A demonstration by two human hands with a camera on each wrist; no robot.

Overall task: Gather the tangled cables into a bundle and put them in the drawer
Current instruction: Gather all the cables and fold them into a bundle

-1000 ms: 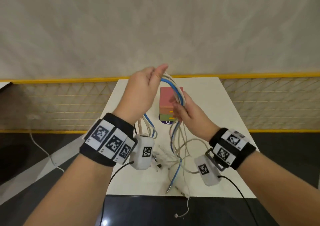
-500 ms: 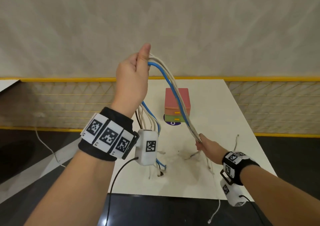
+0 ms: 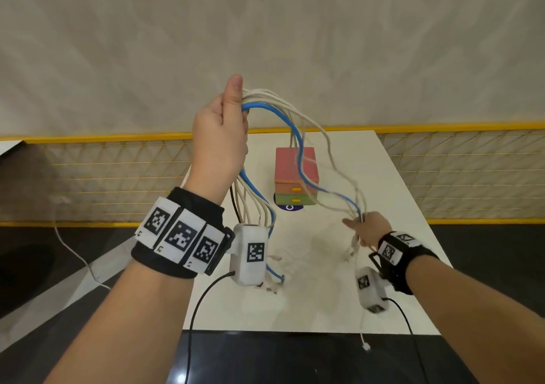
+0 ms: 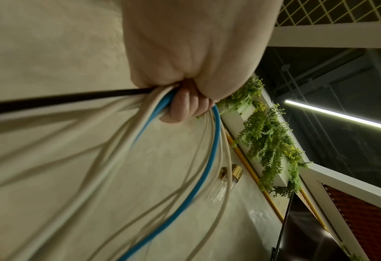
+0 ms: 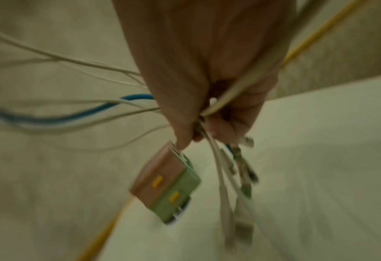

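Observation:
My left hand [image 3: 221, 136] is raised high and grips a bunch of cables [image 3: 298, 136], several white, one blue and one black, folded over its fist [image 4: 185, 102]. From there the cables [image 4: 207, 167] sag in a loose arc down to my right hand [image 3: 364, 227], which grips their other ends low over the table. Plug ends [image 5: 243, 176] dangle below the right hand [image 5: 207, 120]. A small drawer unit [image 3: 296, 177], pink on top with a pink and a green drawer and yellow handles, stands behind the cables, both drawers closed [image 5: 165, 183].
The white table [image 3: 383, 183] ends just before me at a dark floor. One white cable end [image 3: 365, 347] hangs over the front edge. A yellow-framed mesh fence [image 3: 103, 171] runs behind the table under a plain wall.
My left hand stayed raised with the cables. The right hand slid down along them from near the drawer unit to low on the right, and the strands now hang slack between the hands.

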